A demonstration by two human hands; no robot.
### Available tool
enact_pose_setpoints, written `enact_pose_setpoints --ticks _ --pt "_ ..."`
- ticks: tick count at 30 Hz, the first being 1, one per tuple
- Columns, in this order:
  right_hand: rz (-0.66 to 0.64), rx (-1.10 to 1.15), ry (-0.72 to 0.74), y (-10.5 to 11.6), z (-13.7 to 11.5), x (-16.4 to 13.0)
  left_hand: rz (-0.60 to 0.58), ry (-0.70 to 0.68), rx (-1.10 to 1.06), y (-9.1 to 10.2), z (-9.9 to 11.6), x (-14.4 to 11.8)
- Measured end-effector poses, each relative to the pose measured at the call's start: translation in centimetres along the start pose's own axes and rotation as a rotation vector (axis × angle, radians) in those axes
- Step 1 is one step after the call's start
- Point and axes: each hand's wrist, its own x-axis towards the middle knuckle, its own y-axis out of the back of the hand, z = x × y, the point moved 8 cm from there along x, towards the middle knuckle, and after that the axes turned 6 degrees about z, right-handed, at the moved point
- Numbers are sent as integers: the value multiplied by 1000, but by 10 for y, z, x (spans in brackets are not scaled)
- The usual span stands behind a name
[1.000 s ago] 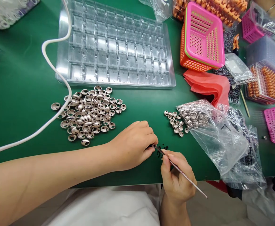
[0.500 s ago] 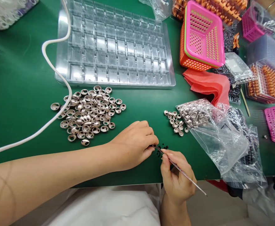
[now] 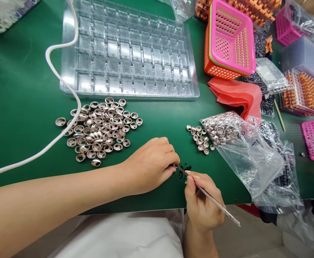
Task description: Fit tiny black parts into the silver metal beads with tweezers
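My left hand (image 3: 153,163) is closed, pinching a small silvery metal ring (image 3: 176,165) between thumb and forefinger; most of the ring is hidden. A thin, pointed metal tool (image 3: 216,202) is gripped like a pen in my right hand (image 3: 204,197). Its tip reaches the ring, though I cannot make out whether it goes inside. Tiny black pieces (image 3: 185,168) lie scattered on the green table just beyond the tool's tip. A large heap of metal rings (image 3: 100,125) lies left of my hands, and a smaller cluster (image 3: 200,139) sits to the right.
A clear compartment tray (image 3: 130,53) spans the back, and a white cable (image 3: 52,61) runs over its left side and the heap. Stacked baskets (image 3: 232,39), red cloth (image 3: 234,93) and a clear bag of metal parts (image 3: 224,129) crowd the right.
The tool has shifted slightly, its rear end now lower and further right. My right hand moved a little to the right; my left hand still holds the ring.
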Motion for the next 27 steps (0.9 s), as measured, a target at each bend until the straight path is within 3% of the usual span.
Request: enact_pose_setpoints --ticks 9,17,23,27 --pt "-53 -33 -12 -4 3 -1 6 -5 -15 3 1 0" --pt "-98 -42 12 -7 2 -1 -58 25 -9 3 3 2" --pt "-105 -13 13 -6 1 0 -5 -7 -15 2 1 0" --pt "-101 6 18 -7 1 1 -28 18 -30 2 1 0"
